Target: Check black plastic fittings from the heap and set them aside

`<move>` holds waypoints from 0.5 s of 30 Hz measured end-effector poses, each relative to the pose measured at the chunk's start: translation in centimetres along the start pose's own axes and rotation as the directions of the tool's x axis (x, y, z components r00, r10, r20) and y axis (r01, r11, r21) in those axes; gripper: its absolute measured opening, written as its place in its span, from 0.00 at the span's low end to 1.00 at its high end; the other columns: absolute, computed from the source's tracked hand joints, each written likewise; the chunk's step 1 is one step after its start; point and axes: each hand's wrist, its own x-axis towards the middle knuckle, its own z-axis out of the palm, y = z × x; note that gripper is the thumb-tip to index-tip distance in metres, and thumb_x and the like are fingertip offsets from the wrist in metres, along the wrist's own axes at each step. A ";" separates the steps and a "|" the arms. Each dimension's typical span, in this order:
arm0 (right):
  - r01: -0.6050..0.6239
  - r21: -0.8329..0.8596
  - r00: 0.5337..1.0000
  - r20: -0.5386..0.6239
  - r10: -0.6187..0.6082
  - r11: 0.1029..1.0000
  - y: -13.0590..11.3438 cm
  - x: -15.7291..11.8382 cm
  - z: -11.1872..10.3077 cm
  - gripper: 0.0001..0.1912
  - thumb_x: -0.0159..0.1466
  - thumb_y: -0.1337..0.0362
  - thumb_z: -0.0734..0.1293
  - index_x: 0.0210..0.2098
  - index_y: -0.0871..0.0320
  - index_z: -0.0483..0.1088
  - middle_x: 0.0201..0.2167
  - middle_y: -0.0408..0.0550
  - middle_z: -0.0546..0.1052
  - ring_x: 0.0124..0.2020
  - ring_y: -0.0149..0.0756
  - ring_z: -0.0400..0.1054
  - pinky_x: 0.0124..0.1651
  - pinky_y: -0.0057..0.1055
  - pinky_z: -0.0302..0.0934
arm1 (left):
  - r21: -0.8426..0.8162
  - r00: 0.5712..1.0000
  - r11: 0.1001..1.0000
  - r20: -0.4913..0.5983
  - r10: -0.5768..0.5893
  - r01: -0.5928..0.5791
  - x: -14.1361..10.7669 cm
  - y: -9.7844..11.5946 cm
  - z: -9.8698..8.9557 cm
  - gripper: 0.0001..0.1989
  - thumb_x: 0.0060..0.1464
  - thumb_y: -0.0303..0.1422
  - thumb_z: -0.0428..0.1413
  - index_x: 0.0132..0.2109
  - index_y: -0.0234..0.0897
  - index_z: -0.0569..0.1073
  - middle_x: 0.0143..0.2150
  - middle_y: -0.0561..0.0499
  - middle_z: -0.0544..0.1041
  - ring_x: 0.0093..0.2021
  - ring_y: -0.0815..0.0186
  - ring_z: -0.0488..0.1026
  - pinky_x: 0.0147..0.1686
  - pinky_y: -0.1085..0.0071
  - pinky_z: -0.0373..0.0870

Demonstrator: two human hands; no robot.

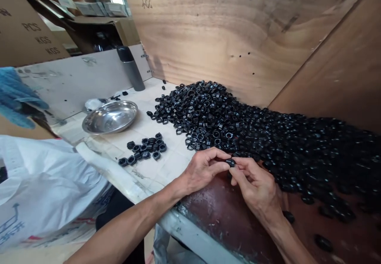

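Between the fingertips of both hands is a small black plastic part (230, 162), partly covered by the fingers. My left hand (205, 166) pinches it from the left with thumb and forefinger. From the right, my right hand (256, 182) grips the same part, its other fingers curled. Just beyond the hands spreads a large heap of black ring-shaped parts (208, 109), which runs on to the right as a dense mass of black parts (321, 153). Beneath the hands lies a dark reddish-brown surface (220, 212). A small cluster of black parts (145, 149) sits to the left.
A shallow metal bowl (110, 117) and a grey bottle (131, 69) with a black cap stand at the left. Wooden panels (232, 37) wall the back and right. A white sack (44, 188), a blue glove (18, 93) and a cardboard box (26, 29) are at far left.
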 end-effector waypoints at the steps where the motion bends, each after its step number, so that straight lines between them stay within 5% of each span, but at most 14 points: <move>1: -0.069 0.067 0.997 0.029 0.067 0.995 0.0 0.1 0.0 0.09 0.70 0.56 0.66 0.41 0.55 0.73 0.21 0.41 0.75 0.23 0.33 0.71 0.30 0.28 0.66 | 0.071 0.996 0.994 -0.005 0.088 -0.087 0.0 -0.1 0.0 0.11 0.58 0.35 0.64 0.46 0.35 0.81 0.46 0.43 0.82 0.47 0.59 0.79 0.51 0.63 0.74; 4: -0.168 0.194 0.985 0.069 0.157 0.967 0.0 0.2 0.0 0.11 0.69 0.54 0.67 0.40 0.56 0.73 0.21 0.41 0.75 0.24 0.33 0.72 0.31 0.28 0.67 | 0.132 0.983 0.975 0.000 0.182 -0.180 0.1 -0.3 -0.1 0.09 0.57 0.33 0.64 0.44 0.35 0.82 0.46 0.43 0.81 0.48 0.60 0.78 0.52 0.64 0.74; 7: -0.030 0.120 0.998 -0.050 0.037 0.992 -0.2 0.1 0.1 0.11 0.67 0.56 0.70 0.45 0.56 0.74 0.30 0.44 0.79 0.27 0.33 0.74 0.32 0.29 0.68 | -0.003 0.999 0.999 0.013 -0.034 0.034 0.1 -0.3 -0.2 0.12 0.57 0.34 0.65 0.47 0.34 0.81 0.46 0.44 0.82 0.45 0.60 0.80 0.50 0.63 0.76; 9: 0.022 0.058 0.994 -0.106 -0.015 0.998 -0.4 0.1 0.3 0.09 0.66 0.58 0.70 0.42 0.56 0.75 0.27 0.43 0.77 0.25 0.32 0.73 0.32 0.28 0.67 | -0.051 0.996 0.996 0.034 -0.078 0.080 0.2 -0.4 -0.2 0.13 0.58 0.35 0.64 0.49 0.34 0.80 0.46 0.44 0.83 0.44 0.60 0.80 0.49 0.63 0.76; 13: -0.227 0.308 0.973 0.031 0.229 0.924 -0.9 0.1 0.7 0.14 0.68 0.53 0.67 0.32 0.57 0.70 0.19 0.41 0.72 0.19 0.31 0.67 0.25 0.28 0.63 | 0.087 0.971 0.967 0.026 0.238 -0.239 0.4 -0.6 -0.2 0.08 0.54 0.31 0.67 0.42 0.34 0.83 0.45 0.44 0.82 0.47 0.60 0.79 0.52 0.64 0.75; 15: -0.243 0.335 0.969 0.049 0.241 0.910 -1.0 0.1 0.7 0.14 0.68 0.53 0.67 0.33 0.57 0.70 0.21 0.42 0.73 0.20 0.32 0.67 0.25 0.28 0.63 | 0.078 0.977 0.974 0.037 0.209 -0.211 0.4 -0.6 -0.2 0.09 0.54 0.31 0.67 0.43 0.33 0.82 0.44 0.44 0.82 0.46 0.61 0.79 0.52 0.63 0.75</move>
